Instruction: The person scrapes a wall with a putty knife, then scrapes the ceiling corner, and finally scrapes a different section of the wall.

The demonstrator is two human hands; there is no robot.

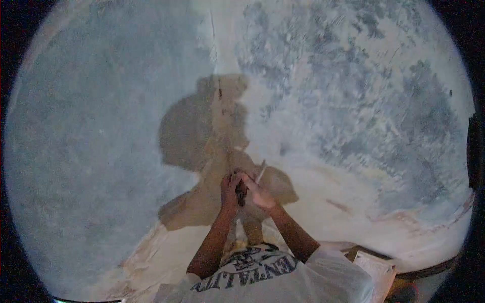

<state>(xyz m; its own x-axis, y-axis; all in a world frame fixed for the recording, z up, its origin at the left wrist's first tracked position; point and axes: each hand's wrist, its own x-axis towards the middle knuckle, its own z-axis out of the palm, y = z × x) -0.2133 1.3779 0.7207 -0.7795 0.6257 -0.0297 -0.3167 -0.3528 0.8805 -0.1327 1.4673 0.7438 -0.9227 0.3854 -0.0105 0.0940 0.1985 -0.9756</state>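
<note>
Both the left hand (230,194) and the right hand (261,196) curl shut around a small dark object (241,192) held between them, near the plastered wall (353,101) — likely to steady it — while a thin pale strip (260,172) juts above the right fingers

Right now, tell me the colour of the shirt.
The shirt is white with dark lettering; head view shows it best.

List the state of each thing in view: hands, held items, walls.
left hand: shut on small dark object, raised before the wall corner
right hand: shut on thin pale stick, touching the dark object
thin pale stick: tilted upward
right plaster wall: patchy grey-and-white coat
left grey wall: even coat
</note>
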